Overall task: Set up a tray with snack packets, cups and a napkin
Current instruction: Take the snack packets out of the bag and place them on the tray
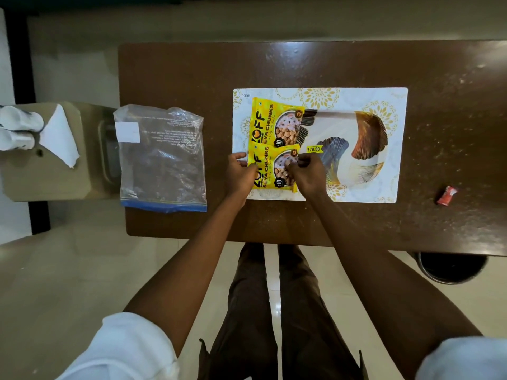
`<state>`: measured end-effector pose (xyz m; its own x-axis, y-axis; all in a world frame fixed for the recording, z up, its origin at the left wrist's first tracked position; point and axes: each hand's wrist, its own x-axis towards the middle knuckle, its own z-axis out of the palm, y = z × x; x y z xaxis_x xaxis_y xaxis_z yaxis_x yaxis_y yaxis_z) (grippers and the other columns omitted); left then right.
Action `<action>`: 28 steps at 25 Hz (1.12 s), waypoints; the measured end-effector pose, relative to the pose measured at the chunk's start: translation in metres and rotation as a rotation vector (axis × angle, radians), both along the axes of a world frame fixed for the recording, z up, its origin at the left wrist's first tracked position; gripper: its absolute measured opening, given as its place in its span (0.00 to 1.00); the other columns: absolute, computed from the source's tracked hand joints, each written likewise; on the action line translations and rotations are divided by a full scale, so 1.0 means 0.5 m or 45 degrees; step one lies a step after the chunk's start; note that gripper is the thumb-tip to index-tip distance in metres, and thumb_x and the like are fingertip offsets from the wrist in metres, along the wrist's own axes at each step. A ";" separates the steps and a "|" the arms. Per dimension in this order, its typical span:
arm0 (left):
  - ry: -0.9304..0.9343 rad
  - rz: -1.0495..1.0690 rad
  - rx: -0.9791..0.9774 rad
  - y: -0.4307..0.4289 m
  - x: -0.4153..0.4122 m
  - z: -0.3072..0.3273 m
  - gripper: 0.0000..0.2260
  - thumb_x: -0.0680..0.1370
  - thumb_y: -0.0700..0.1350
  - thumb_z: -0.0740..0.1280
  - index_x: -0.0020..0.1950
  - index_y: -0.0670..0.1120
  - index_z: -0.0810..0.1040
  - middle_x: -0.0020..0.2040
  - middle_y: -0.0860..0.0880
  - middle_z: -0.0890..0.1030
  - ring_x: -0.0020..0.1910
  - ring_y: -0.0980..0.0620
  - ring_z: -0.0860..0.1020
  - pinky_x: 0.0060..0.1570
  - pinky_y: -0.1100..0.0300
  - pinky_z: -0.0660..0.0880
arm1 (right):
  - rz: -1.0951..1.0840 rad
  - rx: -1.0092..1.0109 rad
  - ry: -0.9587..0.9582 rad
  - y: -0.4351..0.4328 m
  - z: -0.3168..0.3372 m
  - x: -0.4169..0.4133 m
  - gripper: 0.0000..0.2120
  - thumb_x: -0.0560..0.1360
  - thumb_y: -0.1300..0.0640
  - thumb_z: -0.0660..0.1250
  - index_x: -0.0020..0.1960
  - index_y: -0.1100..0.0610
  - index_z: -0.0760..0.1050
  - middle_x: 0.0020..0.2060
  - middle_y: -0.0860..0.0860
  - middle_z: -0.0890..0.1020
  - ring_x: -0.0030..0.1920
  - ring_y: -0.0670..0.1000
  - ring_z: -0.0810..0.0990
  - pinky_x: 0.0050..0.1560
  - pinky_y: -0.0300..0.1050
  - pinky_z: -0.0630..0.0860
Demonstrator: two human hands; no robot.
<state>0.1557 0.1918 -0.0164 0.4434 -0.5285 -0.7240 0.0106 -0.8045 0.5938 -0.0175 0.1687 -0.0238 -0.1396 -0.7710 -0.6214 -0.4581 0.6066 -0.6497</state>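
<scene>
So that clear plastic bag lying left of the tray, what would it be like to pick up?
Probably floppy: the clear plastic bag is thin and wrinkled, so it would likely sag if lifted by one corner. It looks flat and empty, so probably very light; a push might crumple it rather than slide it across the table.

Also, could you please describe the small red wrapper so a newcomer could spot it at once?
Find the white patterned tray on the dark brown table. Right of it, nearer the table's front edge, the red wrapper lies alone on the wood. It is the only red thing, far smaller than the yellow packets.
</scene>
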 end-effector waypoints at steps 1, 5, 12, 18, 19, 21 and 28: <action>-0.015 0.016 -0.027 -0.013 0.003 0.001 0.19 0.78 0.40 0.72 0.67 0.44 0.73 0.52 0.47 0.80 0.41 0.54 0.79 0.36 0.63 0.75 | -0.060 -0.028 -0.023 -0.008 0.000 -0.001 0.18 0.78 0.58 0.73 0.59 0.71 0.75 0.39 0.60 0.79 0.33 0.38 0.81 0.33 0.32 0.71; -0.046 0.044 -0.126 -0.085 0.023 0.003 0.16 0.79 0.45 0.71 0.66 0.42 0.78 0.51 0.49 0.82 0.41 0.56 0.77 0.36 0.66 0.75 | -0.177 -0.045 -0.081 -0.062 0.008 -0.008 0.20 0.79 0.52 0.72 0.65 0.62 0.77 0.50 0.51 0.82 0.48 0.43 0.82 0.51 0.42 0.78; -0.062 0.018 -0.082 -0.152 0.043 -0.022 0.09 0.78 0.41 0.73 0.57 0.39 0.84 0.52 0.43 0.86 0.45 0.52 0.83 0.41 0.62 0.79 | 0.001 -0.018 -0.205 -0.133 -0.006 0.008 0.19 0.81 0.61 0.67 0.71 0.61 0.74 0.47 0.49 0.83 0.42 0.45 0.83 0.39 0.41 0.79; -0.032 0.064 -0.064 -0.146 0.052 -0.024 0.11 0.79 0.45 0.73 0.57 0.41 0.81 0.50 0.43 0.85 0.43 0.50 0.81 0.45 0.54 0.80 | -0.015 -0.058 -0.134 -0.144 -0.010 0.001 0.15 0.81 0.59 0.68 0.66 0.61 0.76 0.56 0.57 0.84 0.53 0.49 0.83 0.53 0.49 0.79; -0.019 0.084 -0.051 -0.135 0.052 -0.023 0.13 0.79 0.47 0.73 0.57 0.40 0.80 0.49 0.43 0.84 0.42 0.49 0.81 0.44 0.54 0.80 | -0.065 -0.041 -0.095 -0.135 -0.013 -0.007 0.13 0.80 0.58 0.68 0.62 0.62 0.78 0.51 0.56 0.85 0.48 0.45 0.83 0.49 0.49 0.79; 0.039 0.110 -0.017 -0.107 0.053 -0.023 0.15 0.79 0.50 0.73 0.56 0.40 0.80 0.47 0.42 0.82 0.40 0.48 0.79 0.39 0.55 0.79 | -0.088 0.036 -0.059 -0.109 -0.021 -0.026 0.10 0.79 0.55 0.69 0.50 0.63 0.81 0.40 0.55 0.84 0.38 0.46 0.81 0.42 0.47 0.77; 0.130 0.085 0.022 -0.059 0.042 -0.017 0.13 0.77 0.44 0.75 0.58 0.38 0.82 0.52 0.41 0.85 0.48 0.47 0.82 0.43 0.55 0.80 | -0.188 0.335 -0.412 -0.070 -0.005 -0.019 0.08 0.80 0.61 0.71 0.48 0.66 0.80 0.39 0.63 0.79 0.31 0.55 0.76 0.37 0.48 0.76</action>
